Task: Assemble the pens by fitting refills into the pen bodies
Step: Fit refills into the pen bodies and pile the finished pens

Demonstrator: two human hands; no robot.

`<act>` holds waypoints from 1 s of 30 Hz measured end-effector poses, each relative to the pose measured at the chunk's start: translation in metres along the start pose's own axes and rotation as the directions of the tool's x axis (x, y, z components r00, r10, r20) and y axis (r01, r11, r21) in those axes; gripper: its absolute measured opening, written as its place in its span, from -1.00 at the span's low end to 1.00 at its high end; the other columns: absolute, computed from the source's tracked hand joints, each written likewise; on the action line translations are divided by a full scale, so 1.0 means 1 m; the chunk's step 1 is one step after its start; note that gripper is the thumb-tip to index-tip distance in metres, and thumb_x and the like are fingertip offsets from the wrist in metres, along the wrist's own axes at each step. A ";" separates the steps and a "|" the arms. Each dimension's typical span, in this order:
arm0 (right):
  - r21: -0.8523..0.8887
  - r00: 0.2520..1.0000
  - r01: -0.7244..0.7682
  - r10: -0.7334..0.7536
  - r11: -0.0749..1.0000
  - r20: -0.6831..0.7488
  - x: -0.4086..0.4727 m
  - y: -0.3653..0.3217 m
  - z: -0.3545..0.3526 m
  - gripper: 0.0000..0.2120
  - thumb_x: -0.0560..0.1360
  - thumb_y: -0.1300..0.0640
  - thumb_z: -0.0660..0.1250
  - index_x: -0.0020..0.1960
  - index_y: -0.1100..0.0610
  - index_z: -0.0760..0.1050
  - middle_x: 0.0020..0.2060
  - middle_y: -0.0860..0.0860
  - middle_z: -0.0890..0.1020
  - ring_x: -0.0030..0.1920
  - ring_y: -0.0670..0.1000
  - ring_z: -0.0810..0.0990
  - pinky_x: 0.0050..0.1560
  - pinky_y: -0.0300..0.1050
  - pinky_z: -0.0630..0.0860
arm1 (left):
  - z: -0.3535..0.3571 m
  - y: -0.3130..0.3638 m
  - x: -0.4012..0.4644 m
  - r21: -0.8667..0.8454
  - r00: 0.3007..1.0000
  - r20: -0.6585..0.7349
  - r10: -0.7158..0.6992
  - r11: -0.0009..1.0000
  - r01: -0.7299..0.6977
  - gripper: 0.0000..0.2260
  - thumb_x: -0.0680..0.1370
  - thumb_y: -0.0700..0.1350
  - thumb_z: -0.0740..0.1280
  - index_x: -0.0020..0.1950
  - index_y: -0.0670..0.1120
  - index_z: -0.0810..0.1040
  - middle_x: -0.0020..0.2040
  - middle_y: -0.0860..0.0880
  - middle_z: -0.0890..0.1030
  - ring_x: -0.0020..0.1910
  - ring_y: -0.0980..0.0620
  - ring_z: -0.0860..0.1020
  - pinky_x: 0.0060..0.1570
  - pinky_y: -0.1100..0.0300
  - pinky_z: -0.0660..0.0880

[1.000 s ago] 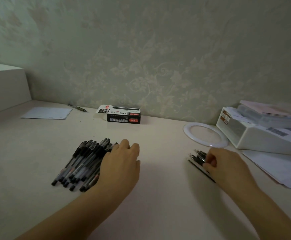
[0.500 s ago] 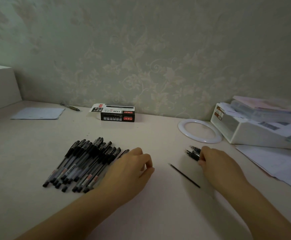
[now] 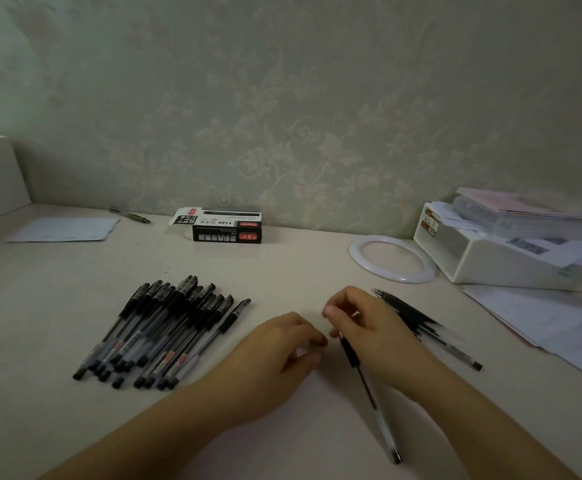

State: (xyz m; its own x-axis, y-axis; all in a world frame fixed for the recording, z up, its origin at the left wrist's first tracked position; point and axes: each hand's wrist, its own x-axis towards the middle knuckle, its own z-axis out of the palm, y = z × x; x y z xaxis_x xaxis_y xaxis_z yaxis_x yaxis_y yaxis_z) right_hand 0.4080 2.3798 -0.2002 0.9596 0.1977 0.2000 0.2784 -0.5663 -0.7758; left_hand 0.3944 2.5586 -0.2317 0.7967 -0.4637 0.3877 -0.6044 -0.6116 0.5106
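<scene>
Fingers [image 3: 334,315] of right hand [image 3: 372,327] pinch a black-gripped clear pen [image 3: 369,389]; left hand [image 3: 275,348] curled, empty.

Two hands – left hand [image 3: 275,344], right hand [image 3: 372,327] – one pen box [image 3: 227,226]

1. A pale surface [image 3: 57,306] stands against a wall with floral wallpaper.
2. A heap of capped pens [image 3: 158,330] lies at left.
3. The left hand [image 3: 279,355] rests near the middle with fingers curled; what it holds cannot be told.
4. The right hand [image 3: 372,327] pinches the top of a pen [image 3: 369,393] that slants toward the viewer.
5. A bundle of thin black refills [image 3: 411,315] lies just behind the right hand.
6. Farther back sit a black pen box [image 3: 227,230], a white ring [image 3: 391,258], a white tray of papers [image 3: 511,251] and a paper sheet [image 3: 61,230].
</scene>
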 end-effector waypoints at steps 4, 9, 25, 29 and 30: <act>0.114 0.988 -0.007 0.025 0.993 -0.152 0.005 0.004 0.006 -0.91 0.57 0.04 0.32 -0.10 0.00 0.53 -0.26 -0.16 0.61 -0.23 -0.22 0.57 -0.17 -0.31 0.50 | -0.001 0.003 0.000 -0.040 0.998 -0.039 -0.040 0.998 0.038 -0.81 0.57 0.12 0.26 0.10 0.11 0.57 -0.09 0.17 0.51 -0.15 0.17 0.48 -0.16 0.37 0.39; 0.475 0.962 -0.114 0.216 0.872 -0.167 0.008 0.010 0.017 -0.83 0.55 0.07 0.36 -0.03 0.19 0.52 -0.31 0.04 0.60 -0.44 -0.16 0.56 -0.38 -0.35 0.49 | -0.002 0.009 0.000 -0.139 0.994 -0.024 -0.107 0.985 0.102 -0.70 0.49 0.26 0.27 0.01 0.08 0.55 -0.27 0.03 0.56 -0.32 0.13 0.49 -0.31 0.24 0.41; 0.274 0.998 0.030 -0.045 0.961 0.050 0.009 0.016 0.031 -0.81 0.57 0.10 0.34 -0.22 0.08 0.53 -0.45 -0.05 0.58 -0.45 -0.17 0.47 -0.39 -0.33 0.38 | -0.012 -0.009 0.004 0.332 0.995 -0.011 -0.100 0.938 0.098 -0.80 0.60 0.17 0.09 -0.15 0.12 0.28 -0.36 0.14 0.38 -0.38 0.16 0.36 -0.42 0.20 0.24; 0.298 0.998 0.064 -0.066 0.952 -0.003 0.008 0.014 0.030 -0.82 0.56 0.13 0.36 -0.22 0.08 0.50 -0.42 -0.08 0.58 -0.39 -0.19 0.49 -0.33 -0.37 0.38 | -0.013 -0.015 0.005 0.472 0.976 -0.135 -0.169 0.855 0.214 -0.47 0.46 0.43 -0.10 -0.32 0.00 0.30 -0.48 0.04 0.36 -0.43 0.09 0.37 -0.49 0.18 0.21; 0.311 0.998 0.070 -0.068 0.948 -0.017 0.007 0.013 0.029 -0.83 0.56 0.13 0.36 -0.21 0.10 0.50 -0.41 -0.07 0.59 -0.38 -0.18 0.51 -0.33 -0.37 0.39 | -0.013 -0.016 0.006 0.461 0.972 -0.153 -0.178 0.857 0.229 -0.41 0.43 0.46 -0.13 -0.35 -0.02 0.29 -0.49 0.03 0.35 -0.44 0.08 0.37 -0.49 0.18 0.22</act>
State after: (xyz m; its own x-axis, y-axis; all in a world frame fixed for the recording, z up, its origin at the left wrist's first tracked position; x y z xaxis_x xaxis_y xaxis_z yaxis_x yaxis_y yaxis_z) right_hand 0.4174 2.3973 -0.2267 0.9389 0.2220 0.2630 0.3189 -0.2738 -0.9074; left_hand 0.4083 2.5737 -0.2279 0.8818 -0.2441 0.4036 -0.3354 -0.9261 0.1727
